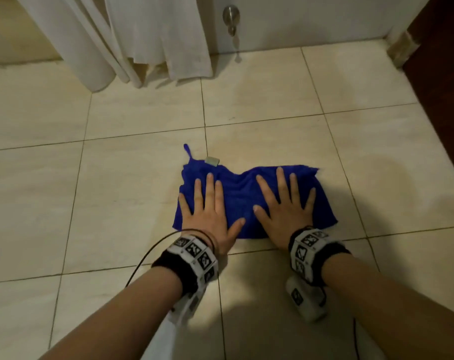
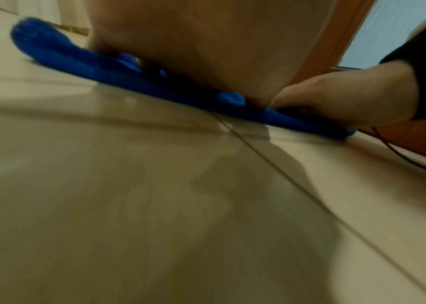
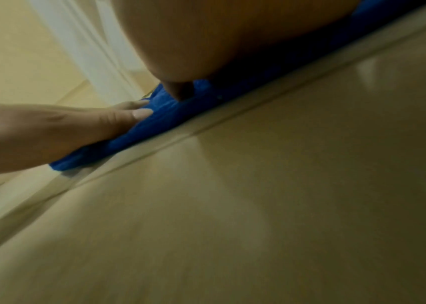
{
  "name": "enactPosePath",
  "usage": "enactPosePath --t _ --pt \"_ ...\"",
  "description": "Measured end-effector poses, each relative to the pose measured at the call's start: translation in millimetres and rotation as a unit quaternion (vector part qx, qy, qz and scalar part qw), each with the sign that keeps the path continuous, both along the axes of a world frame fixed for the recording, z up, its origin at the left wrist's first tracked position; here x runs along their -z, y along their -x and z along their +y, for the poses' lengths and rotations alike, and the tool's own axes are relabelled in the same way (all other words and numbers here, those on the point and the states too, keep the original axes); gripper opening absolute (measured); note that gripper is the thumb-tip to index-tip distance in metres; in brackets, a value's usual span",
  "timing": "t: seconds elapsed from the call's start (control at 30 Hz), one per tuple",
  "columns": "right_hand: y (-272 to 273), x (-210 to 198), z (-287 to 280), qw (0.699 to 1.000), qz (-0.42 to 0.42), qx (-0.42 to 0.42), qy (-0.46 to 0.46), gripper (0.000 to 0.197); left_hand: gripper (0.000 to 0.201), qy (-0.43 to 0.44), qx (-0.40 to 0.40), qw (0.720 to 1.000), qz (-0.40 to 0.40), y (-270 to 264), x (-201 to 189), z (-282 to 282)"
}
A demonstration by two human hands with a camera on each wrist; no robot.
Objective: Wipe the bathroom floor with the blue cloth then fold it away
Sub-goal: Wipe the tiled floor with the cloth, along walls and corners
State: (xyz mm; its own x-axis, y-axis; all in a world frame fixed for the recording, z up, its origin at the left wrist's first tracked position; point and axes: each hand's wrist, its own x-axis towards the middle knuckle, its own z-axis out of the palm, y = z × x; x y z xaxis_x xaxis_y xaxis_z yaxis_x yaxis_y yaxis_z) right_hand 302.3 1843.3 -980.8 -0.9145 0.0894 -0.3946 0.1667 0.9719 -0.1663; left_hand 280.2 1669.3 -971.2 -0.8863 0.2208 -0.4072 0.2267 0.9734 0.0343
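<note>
The blue cloth point(image 1: 240, 198) lies spread and slightly rumpled on the beige tiled floor point(image 1: 116, 193), with a loop and a small grey label at its far left corner. My left hand point(image 1: 207, 209) presses flat on its left half, fingers straight and spread. My right hand point(image 1: 285, 206) presses flat on the right half the same way. In the left wrist view the cloth point(image 2: 76, 61) shows under my palm point(image 2: 206, 41), with the right hand point(image 2: 349, 102) beside it. In the right wrist view the cloth point(image 3: 159, 119) lies under the palm point(image 3: 219, 37), and the left hand's fingers point(image 3: 118, 117) rest on it.
A white curtain point(image 1: 116, 40) hangs to the floor at the back left. A white door point(image 1: 298, 19) with a metal stopper point(image 1: 231, 18) stands behind. A dark wooden frame point(image 1: 441, 74) runs along the right. A black cable point(image 1: 148, 258) trails from my left wrist.
</note>
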Motion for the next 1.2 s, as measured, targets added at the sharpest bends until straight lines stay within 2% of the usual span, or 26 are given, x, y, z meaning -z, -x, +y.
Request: enactPosePath --t 0.33,0.67,0.93,1.2 --pt "91.3 1.8 47.6 0.998 -0.005 0.059 -0.013 0.067 0.095 -0.029 0.039 0.999 0.024 119.0 12.8 51.2" --pt "151.0 0.6 87.8 0.997 -0.008 0.081 -0.008 0.069 0.092 -0.052 0.037 0.997 0.04 163.7 14.2 81.4" --pt "127.8 4.3 86.7 0.998 0.015 0.057 -0.032 0.066 0.088 -0.047 0.048 0.997 0.031 140.9 12.9 76.5" --pt "45.3 1.3 75.8 0.998 0.024 0.045 -0.038 0.067 0.088 -0.043 0.072 0.996 0.018 67.8 10.7 63.5"
